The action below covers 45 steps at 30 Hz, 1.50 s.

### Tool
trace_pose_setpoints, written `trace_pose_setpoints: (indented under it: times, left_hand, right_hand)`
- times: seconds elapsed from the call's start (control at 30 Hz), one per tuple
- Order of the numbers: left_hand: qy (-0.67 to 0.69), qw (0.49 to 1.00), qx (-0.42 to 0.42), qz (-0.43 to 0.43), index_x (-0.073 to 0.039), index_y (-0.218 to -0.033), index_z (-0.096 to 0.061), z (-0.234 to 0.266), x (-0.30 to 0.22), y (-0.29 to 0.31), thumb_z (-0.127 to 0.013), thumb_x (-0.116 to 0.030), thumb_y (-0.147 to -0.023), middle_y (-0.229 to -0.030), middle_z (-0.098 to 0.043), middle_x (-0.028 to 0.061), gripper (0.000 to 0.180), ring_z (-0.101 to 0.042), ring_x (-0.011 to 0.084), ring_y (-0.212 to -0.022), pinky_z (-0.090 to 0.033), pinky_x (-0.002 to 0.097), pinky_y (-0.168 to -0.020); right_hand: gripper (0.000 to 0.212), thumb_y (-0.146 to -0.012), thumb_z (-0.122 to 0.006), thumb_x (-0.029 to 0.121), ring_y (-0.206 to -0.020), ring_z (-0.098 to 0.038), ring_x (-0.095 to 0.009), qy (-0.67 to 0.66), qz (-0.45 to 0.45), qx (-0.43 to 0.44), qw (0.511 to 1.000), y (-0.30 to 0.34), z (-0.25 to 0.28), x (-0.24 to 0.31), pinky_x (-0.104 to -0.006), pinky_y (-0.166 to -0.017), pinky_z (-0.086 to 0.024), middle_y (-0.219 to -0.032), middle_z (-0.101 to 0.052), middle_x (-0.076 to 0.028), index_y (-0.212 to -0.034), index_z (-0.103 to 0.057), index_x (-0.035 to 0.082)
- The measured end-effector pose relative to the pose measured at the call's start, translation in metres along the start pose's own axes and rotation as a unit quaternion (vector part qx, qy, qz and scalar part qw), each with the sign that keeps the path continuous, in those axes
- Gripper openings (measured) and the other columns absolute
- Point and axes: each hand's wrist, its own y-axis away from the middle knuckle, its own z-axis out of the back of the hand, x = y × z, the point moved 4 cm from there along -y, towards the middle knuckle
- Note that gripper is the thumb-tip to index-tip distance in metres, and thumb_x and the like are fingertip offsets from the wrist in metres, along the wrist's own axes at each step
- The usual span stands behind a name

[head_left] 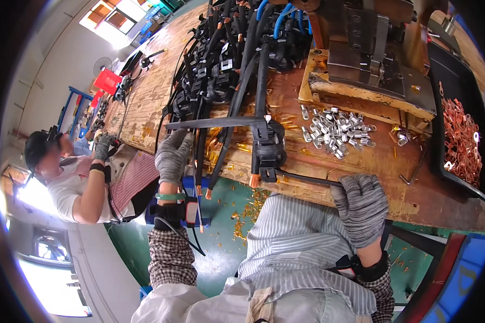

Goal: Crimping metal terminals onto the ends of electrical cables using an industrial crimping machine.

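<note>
My left hand (173, 156), in a grey knitted glove, is closed at one end of a thick black cable (215, 123), its fingertips partly hidden there. That cable runs right to a black plastic clamp-like part (268, 142) near the bench's front edge. A bare copper end (254, 180) sticks out below the part. From its lower side a thinner black cable (307, 177) leads to my right hand (361, 202), also gloved, whose fingers pinch it. Other black cables with copper ends hang over the edge beside my left hand.
A heap of black cable assemblies (215, 64) covers the bench behind. Silver cable lugs (337, 132) lie before a metal press (366, 64). At right, a black tray (439, 161) holds copper lugs (461, 140). A co-worker (86, 183) works at left. Scraps litter the green floor (226, 215).
</note>
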Motion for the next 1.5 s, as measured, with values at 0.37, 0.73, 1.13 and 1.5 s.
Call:
trace_pose_setpoints:
  times: [0.37, 0.73, 1.13, 1.5]
  left_hand:
    - [-0.033, 0.998, -0.04, 0.042, 0.002, -0.094, -0.064, 0.023, 0.052, 0.03, -0.062, -0.022, -0.086, -0.077, -0.065, 0.0045, 0.025, -0.061, 0.0114, -0.074, -0.049, 0.0249, -0.066]
    - [0.29, 0.934, 0.162, 0.131, -0.002, -0.107, -0.062, 0.007, 0.017, -0.002, -0.058, -0.035, -0.086, -0.088, -0.063, 0.0025, 0.039, -0.059, 0.0125, -0.076, -0.048, 0.0253, -0.059]
    - [0.256, 0.921, 0.235, 0.174, -0.005, -0.098, -0.062, 0.003, 0.011, -0.015, -0.063, -0.024, -0.084, -0.077, -0.06, -0.0011, 0.024, -0.057, 0.0082, -0.061, -0.044, 0.0187, -0.053]
    - [0.245, 0.92, 0.251, 0.178, -0.004, -0.1, -0.061, 0.011, 0.01, -0.019, -0.06, -0.028, -0.086, -0.076, -0.061, 0.0012, 0.028, -0.058, 0.0103, -0.064, -0.047, 0.022, -0.054]
  right_hand:
    - [0.022, -0.073, -0.067, 0.022, -0.074, -0.055, -0.027, -0.003, 0.0, 0.007, 1.0, 0.0, -0.003, 0.001, -0.0374, -0.064, -0.048, -0.08, -0.056, -0.008, -0.088, -0.061, 0.008]
    - [0.022, -0.074, -0.067, 0.022, -0.077, -0.055, -0.027, 0.008, -0.005, 0.006, 1.0, 0.003, -0.003, 0.0, -0.0382, -0.066, -0.048, -0.082, -0.055, -0.007, -0.09, -0.06, 0.009]
    - [0.021, -0.073, -0.068, 0.021, -0.076, -0.056, -0.025, 0.004, -0.006, 0.015, 1.0, 0.0, 0.0, 0.001, -0.0366, -0.064, -0.048, -0.082, -0.056, -0.007, -0.088, -0.062, 0.009]
    - [0.021, -0.071, -0.07, 0.019, -0.074, -0.056, -0.029, -0.016, -0.015, 0.005, 1.0, 0.0, -0.001, 0.001, -0.0383, -0.063, -0.047, -0.08, -0.056, -0.01, -0.087, -0.06, 0.008]
